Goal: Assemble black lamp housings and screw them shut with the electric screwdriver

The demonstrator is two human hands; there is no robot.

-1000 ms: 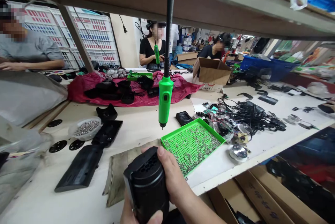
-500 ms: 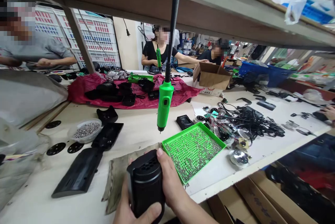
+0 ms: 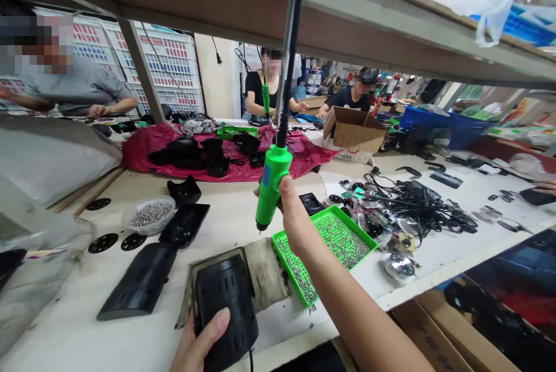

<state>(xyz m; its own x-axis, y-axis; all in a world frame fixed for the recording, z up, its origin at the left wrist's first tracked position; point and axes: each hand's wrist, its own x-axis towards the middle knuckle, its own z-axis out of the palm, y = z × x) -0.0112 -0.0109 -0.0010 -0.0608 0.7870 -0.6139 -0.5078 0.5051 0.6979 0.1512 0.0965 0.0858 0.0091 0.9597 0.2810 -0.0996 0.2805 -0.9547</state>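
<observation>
My left hand (image 3: 204, 334) is closed around a black plastic housing (image 3: 228, 302) with slots in its face and a cable at its lower end. The housing lies over a folded grey cloth (image 3: 264, 273) at the front of the bench. My right hand (image 3: 289, 210) wraps around a green electric screwdriver (image 3: 274, 181) hanging from above, its bit pointing down and slightly left. Below my right forearm is a green tray (image 3: 339, 239) of small screws. To the left lie another black housing part (image 3: 136, 282) and a bowl of screws (image 3: 150, 215).
A tangle of black cables (image 3: 417, 204) and loose electronic parts covers the bench's right. Behind the screwdriver lies a pink plastic sheet (image 3: 134, 149) with black parts; a cardboard box (image 3: 356, 128) stands farther right. An overhead shelf (image 3: 347, 30) spans the view. Co-workers sit opposite.
My right hand has left the housing and taken hold of the screwdriver, which now tilts. In my left hand the housing has turned, showing its slotted face, and sits lower on the cloth.
</observation>
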